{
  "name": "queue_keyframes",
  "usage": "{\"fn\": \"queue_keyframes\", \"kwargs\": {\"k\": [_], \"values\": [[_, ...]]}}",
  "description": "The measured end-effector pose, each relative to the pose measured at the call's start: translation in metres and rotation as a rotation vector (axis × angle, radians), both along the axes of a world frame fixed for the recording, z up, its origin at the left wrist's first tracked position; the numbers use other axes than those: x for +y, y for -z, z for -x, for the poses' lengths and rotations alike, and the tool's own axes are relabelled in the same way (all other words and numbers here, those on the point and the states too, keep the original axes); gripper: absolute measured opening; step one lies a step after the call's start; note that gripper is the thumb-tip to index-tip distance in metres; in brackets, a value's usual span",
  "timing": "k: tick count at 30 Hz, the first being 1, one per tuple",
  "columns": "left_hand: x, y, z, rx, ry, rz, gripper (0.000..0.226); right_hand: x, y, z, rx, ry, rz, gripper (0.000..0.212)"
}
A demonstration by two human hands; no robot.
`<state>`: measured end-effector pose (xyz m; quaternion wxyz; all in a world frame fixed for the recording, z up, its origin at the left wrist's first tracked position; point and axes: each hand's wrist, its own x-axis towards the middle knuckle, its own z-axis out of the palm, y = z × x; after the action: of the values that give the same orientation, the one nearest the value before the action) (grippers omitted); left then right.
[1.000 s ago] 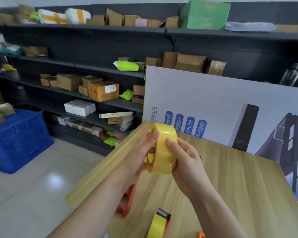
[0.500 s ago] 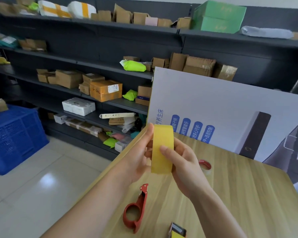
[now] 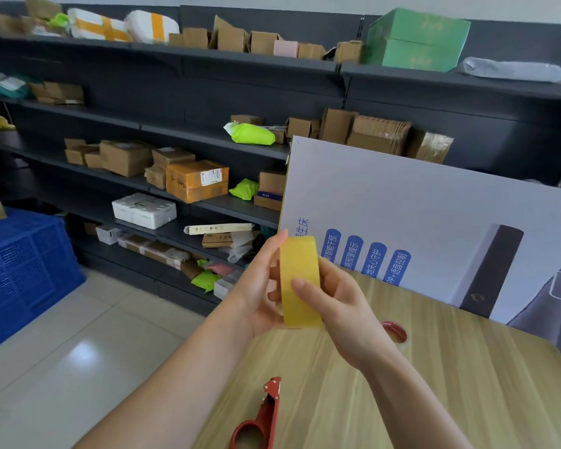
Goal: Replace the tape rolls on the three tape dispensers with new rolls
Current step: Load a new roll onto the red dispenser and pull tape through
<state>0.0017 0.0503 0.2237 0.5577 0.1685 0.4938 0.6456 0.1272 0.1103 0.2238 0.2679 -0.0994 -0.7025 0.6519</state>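
While the roll was shown with its open centre a second ago, it is now turned edge-on, so only its yellow band is seen; from this it is judged that the loose end is being searched for before loading.

Nearest, a red dispenser (image 3: 259,422) lies on the wooden table (image 3: 450,384), and its ring seems to hold no roll. Above the table the tape roll (image 3: 300,281) is held by both hands: the left hand (image 3: 256,293) is closed on its left side, and the right hand (image 3: 337,306) is closed on its right side with the thumb on the band. Behind the right hand a red ring (image 3: 394,330) is partly hidden. Far left, the blue crate (image 3: 23,273) stands on the floor; what is in it cannot be told.
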Motion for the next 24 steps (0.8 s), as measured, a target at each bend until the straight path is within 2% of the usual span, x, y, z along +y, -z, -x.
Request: {"fn": "queue_keyframes", "kwargs": {"k": [3, 6, 10, 14, 17, 20, 24], "values": [[0.005, 0.009, 0.022, -0.025, 0.072, 0.034, 0.081, 0.003, 0.003, 0.016, -0.009, 0.022, 0.010, 0.035], [0.010, 0.012, 0.039, 0.033, 0.077, -0.028, 0.076, 0.003, 0.006, 0.036, 0.000, 0.087, 0.063, 0.029], [0.010, 0.015, 0.068, 0.240, 0.042, -0.197, 0.071, -0.001, 0.006, 0.070, 0.016, 0.170, 0.197, 0.024], [0.017, 0.012, 0.104, 0.267, 0.098, -0.100, 0.058, -0.009, 0.004, 0.103, 0.021, 0.263, 0.173, 0.029], [0.024, 0.009, 0.125, 0.198, 0.167, -0.033, 0.054, -0.015, 0.004, 0.123, 0.007, 0.337, 0.098, 0.022], [0.029, 0.013, 0.140, 0.164, 0.214, 0.028, 0.068, -0.019, 0.005, 0.136, -0.012, 0.414, 0.065, 0.016], [0.035, 0.018, 0.148, 0.158, 0.302, 0.025, 0.095, -0.019, 0.011, 0.146, -0.015, 0.510, 0.129, 0.018]]}}
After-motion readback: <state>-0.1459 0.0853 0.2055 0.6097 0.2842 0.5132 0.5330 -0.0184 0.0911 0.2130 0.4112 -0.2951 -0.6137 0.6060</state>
